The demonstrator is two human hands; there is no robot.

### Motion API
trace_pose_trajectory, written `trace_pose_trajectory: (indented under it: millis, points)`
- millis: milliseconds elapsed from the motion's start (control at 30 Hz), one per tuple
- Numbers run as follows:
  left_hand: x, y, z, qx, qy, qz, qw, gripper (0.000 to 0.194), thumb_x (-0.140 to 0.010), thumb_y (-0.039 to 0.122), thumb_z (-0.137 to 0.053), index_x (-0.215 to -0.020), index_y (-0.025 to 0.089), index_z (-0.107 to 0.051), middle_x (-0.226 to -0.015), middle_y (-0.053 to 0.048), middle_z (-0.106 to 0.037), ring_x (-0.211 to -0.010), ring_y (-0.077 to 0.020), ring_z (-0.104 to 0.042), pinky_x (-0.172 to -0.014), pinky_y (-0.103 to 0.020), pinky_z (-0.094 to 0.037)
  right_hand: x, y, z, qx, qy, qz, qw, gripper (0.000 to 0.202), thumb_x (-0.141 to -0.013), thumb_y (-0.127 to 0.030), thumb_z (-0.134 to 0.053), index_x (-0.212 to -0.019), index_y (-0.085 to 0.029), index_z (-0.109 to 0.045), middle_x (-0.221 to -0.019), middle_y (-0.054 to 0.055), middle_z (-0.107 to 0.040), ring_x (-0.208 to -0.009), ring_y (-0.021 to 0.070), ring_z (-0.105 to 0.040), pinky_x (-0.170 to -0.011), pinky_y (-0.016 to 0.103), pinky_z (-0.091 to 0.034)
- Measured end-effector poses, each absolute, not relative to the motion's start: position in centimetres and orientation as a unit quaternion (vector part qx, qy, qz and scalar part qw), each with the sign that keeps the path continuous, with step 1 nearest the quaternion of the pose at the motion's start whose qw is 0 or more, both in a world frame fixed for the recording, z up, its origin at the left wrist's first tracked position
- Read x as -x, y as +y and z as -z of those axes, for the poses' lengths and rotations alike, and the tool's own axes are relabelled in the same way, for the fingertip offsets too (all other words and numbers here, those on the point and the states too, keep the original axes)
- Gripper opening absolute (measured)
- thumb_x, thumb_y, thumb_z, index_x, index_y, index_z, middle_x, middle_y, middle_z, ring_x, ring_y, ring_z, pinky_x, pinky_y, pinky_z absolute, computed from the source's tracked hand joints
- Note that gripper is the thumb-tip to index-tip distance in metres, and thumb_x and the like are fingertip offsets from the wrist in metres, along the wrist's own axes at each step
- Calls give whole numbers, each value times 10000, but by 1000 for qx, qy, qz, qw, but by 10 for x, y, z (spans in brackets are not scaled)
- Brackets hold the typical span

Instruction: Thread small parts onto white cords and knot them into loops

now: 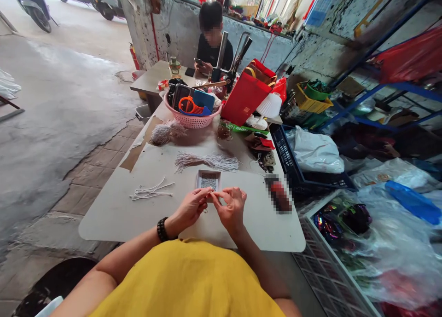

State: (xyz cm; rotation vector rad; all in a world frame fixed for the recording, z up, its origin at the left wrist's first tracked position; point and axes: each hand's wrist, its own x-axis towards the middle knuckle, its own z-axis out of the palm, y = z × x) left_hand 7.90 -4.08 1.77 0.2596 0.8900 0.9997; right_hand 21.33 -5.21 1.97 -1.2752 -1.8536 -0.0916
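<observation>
My left hand (191,207) and my right hand (230,209) meet fingertip to fingertip over the table's near part, both closed in a pinch. A small loop of thin cord (205,210) shows just below the left fingers. Whatever tiny piece lies between the right fingertips is too small to make out. Right behind the hands stands a small open box (208,181) of tiny grey metal pieces. On the left lie a few loose white cords (152,191). Beyond the box stretches a bundle of white cords (207,162).
Farther back on the table (113,213) are a tangled cord bundle (167,132), a pink basket (193,120) of tools and a red paper bag (247,94). Crates (300,176) with plastic bags line the right side. Across the table a person (214,45) holds a phone.
</observation>
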Motion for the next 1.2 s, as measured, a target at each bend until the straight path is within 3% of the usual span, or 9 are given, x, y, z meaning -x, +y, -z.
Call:
trace_pose_trajectory:
  millis: [200,300,500,600,767,867,1033,1200]
  points:
    - [-79,-42,-23,-162,413,-489,751,421,-503,422,-897,-677,118,-661,-489,75,-472,-422,-10,-300,-401,-155,-235,-215,-50,-26,548,-687,-181,442,117,-858,-278,-636,-809,-229,-731,-751,13,-629,-678,146,-568,-695,305,-459]
    - [-79,-42,-20,-204,425,-495,729,447,-516,477,-877,-710,119,-693,-506,50,-528,-430,-20,-323,-415,-173,-245,-215,-50,-28,551,-666,-223,450,111,-834,-246,-619,-793,-221,-719,-747,11,-626,-661,142,-562,-662,288,-474]
    - [-78,-45,-7,-342,463,-529,624,409,-633,525,-796,-752,142,-716,-653,-30,-682,-531,-92,-514,-515,-222,-409,-213,-52,-28,587,-685,-133,411,92,-844,-232,-619,-803,-223,-701,-773,2,-639,-700,146,-578,-761,323,-405]
    - [-76,-46,-4,-444,483,-537,529,316,-732,471,-733,-789,160,-719,-725,-52,-717,-620,-138,-599,-609,-257,-482,-211,-53,-27,578,-708,-57,402,86,-860,-214,-613,-823,-219,-690,-799,7,-641,-762,156,-589,-810,336,-356]
    - [-65,-41,-6,-610,474,-512,375,194,-839,336,-620,-774,186,-725,-733,-53,-717,-664,-155,-625,-639,-251,-487,-214,-50,-27,548,-750,0,370,88,-889,-223,-607,-880,-221,-694,-845,19,-652,-801,160,-582,-837,355,-300]
    - [-58,-36,-6,-635,465,-482,386,191,-834,321,-615,-755,194,-734,-702,-49,-716,-649,-159,-619,-630,-245,-479,-222,-46,-30,508,-787,-31,349,98,-904,-233,-611,-910,-235,-709,-855,14,-660,-819,155,-582,-851,357,-294]
    - [-52,-32,-10,-588,456,-421,519,194,-764,364,-693,-724,191,-771,-655,-49,-717,-583,-150,-570,-572,-234,-435,-233,-39,-33,486,-803,-112,328,91,-874,-226,-669,-886,-270,-748,-827,0,-673,-837,159,-597,-860,364,-327]
    - [-48,-32,-23,-569,432,-403,572,209,-676,395,-776,-669,186,-781,-557,-30,-644,-502,-111,-437,-472,-217,-318,-237,-35,-32,488,-755,-273,343,89,-843,-276,-697,-864,-278,-784,-793,14,-678,-784,156,-619,-771,333,-454]
